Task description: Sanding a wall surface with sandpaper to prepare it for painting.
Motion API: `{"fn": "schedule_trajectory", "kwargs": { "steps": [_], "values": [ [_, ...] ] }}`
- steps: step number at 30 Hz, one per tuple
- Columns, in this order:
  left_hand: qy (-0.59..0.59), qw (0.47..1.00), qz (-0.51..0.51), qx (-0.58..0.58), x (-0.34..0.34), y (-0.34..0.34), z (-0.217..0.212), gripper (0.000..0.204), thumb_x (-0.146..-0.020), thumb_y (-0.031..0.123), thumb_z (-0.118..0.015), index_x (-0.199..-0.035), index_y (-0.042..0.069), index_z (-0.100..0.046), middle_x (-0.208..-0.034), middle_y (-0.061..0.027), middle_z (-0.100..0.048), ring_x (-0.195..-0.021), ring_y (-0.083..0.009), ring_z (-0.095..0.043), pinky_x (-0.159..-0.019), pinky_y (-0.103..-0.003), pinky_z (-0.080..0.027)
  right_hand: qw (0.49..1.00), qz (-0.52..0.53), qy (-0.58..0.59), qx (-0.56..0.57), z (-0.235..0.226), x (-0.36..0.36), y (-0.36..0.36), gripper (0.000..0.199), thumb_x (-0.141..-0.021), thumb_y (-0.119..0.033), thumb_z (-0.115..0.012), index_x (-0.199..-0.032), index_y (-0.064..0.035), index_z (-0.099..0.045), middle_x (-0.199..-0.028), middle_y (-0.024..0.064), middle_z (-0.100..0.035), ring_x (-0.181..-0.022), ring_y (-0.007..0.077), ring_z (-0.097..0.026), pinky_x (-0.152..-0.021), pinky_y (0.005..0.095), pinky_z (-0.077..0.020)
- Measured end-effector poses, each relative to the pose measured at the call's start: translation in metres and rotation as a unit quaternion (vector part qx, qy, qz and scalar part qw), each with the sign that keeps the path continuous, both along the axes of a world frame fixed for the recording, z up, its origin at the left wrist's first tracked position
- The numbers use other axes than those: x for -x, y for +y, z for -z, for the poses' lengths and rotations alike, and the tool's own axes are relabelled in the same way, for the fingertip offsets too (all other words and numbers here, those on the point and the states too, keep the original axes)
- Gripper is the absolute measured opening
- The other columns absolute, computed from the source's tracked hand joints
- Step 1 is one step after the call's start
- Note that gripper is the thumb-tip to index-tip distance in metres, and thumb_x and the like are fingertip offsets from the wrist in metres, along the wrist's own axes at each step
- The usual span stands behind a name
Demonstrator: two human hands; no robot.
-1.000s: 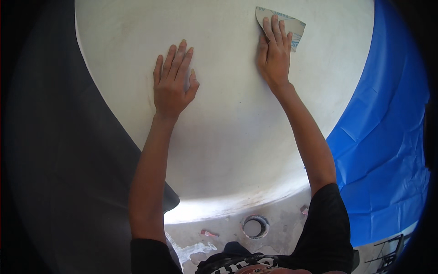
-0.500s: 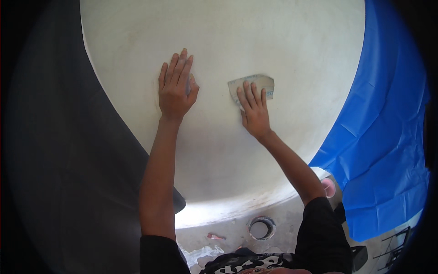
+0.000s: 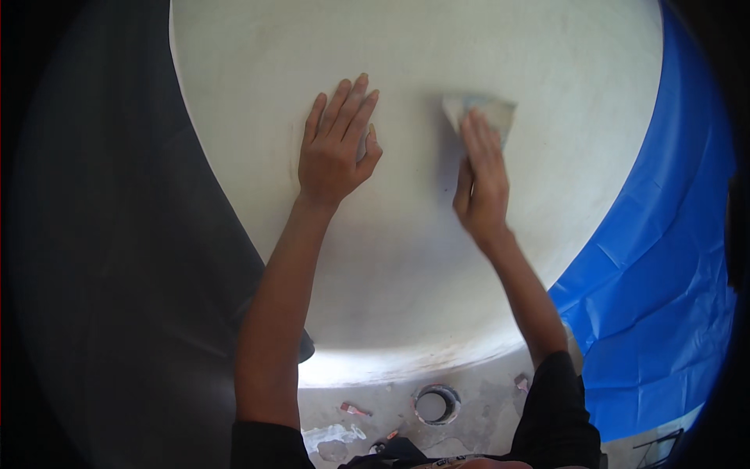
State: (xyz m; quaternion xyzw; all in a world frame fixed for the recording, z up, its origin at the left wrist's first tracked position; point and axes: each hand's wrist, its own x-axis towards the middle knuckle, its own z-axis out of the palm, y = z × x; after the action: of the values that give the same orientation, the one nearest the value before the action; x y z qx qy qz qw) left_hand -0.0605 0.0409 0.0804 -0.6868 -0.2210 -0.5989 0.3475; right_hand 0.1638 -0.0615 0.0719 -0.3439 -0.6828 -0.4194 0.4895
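A large, smooth, curved off-white surface fills the middle of the view. My left hand rests palm down on it, fingers stretched out; a greyish patch shows beside the thumb. To the right, my right hand is turned partly on its side, its fingers close together against a sheet of sandpaper with a pale printed backing. The sheet is bent and blurred by motion. A soft shadow left of this hand suggests it is raised off the surface. The hand hides the sheet's lower part.
Dark sheeting covers the left side, and blue tarp hangs along the right. On the floor below stand a round, stained container and a red-handled brush. A dark rack is at lower right.
My right hand has moved up and right and turned onto its side, bending the sandpaper that lay flat. My left hand stays flat on the surface; the whole view has shifted slightly.
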Motion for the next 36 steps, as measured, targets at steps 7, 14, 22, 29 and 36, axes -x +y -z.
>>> {"fn": "schedule_trajectory", "kwargs": {
  "steps": [7, 14, 22, 29, 36],
  "values": [
    [0.008, 0.999, 0.022, -0.022, -0.005, -0.002, -0.006, 0.053, -0.091, 0.008, -0.055, -0.143, 0.014, -0.060, -0.153, -0.0040, -0.055, -0.142, -0.0211, -0.051, -0.121, -0.044, -0.034, 0.992, 0.127, 0.010, 0.011, -0.025, 0.009, 0.027, 0.064, -0.088, 0.005, -0.060, -0.150, -0.0031, -0.049, -0.153, 0.0203, -0.052, -0.144, 0.0382, -0.047, -0.118, 0.0537, -0.0386],
    [-0.013, 0.998, 0.055, -0.042, 0.002, 0.003, 0.001, 0.058, -0.091, 0.005, -0.056, -0.148, 0.015, -0.056, -0.154, -0.0060, -0.053, -0.142, -0.0210, -0.051, -0.121, -0.044, -0.033, 0.981, 0.110, -0.059, 0.145, 0.090, 0.034, 0.010, 0.070, -0.086, 0.003, -0.060, -0.153, 0.0004, -0.042, -0.155, 0.0235, -0.047, -0.146, 0.0393, -0.044, -0.119, 0.0556, -0.0359],
    [-0.003, 0.998, -0.050, -0.028, -0.008, 0.007, 0.009, 0.056, -0.092, 0.014, -0.057, -0.148, 0.019, -0.057, -0.156, -0.0003, -0.052, -0.144, -0.0175, -0.048, -0.122, -0.041, -0.032, 0.963, 0.037, -0.149, 0.220, 0.132, -0.001, -0.007, 0.068, -0.084, 0.002, -0.061, -0.151, -0.0013, -0.046, -0.157, 0.0182, -0.047, -0.149, 0.0318, -0.041, -0.124, 0.0531, -0.0293],
    [-0.003, 1.000, -0.026, -0.005, -0.008, -0.001, 0.014, 0.052, -0.095, 0.010, -0.056, -0.146, 0.017, -0.059, -0.156, -0.0030, -0.053, -0.146, -0.0216, -0.046, -0.122, -0.045, -0.031, 0.989, 0.050, -0.100, -0.093, -0.040, -0.057, -0.014, 0.067, -0.086, 0.006, -0.061, -0.151, -0.0064, -0.049, -0.152, 0.0141, -0.055, -0.141, 0.0372, -0.050, -0.119, 0.0546, -0.0356],
    [0.007, 0.999, -0.035, 0.017, 0.001, -0.005, 0.025, 0.056, -0.091, 0.016, -0.058, -0.147, 0.012, -0.057, -0.158, -0.0062, -0.050, -0.148, -0.0232, -0.045, -0.124, -0.047, -0.027, 0.988, 0.061, -0.121, -0.069, -0.108, -0.060, 0.022, 0.040, -0.100, -0.006, -0.058, -0.138, -0.0107, -0.065, -0.152, 0.0072, -0.057, -0.146, 0.0302, -0.046, -0.122, 0.0504, -0.0314]
  ]
}}
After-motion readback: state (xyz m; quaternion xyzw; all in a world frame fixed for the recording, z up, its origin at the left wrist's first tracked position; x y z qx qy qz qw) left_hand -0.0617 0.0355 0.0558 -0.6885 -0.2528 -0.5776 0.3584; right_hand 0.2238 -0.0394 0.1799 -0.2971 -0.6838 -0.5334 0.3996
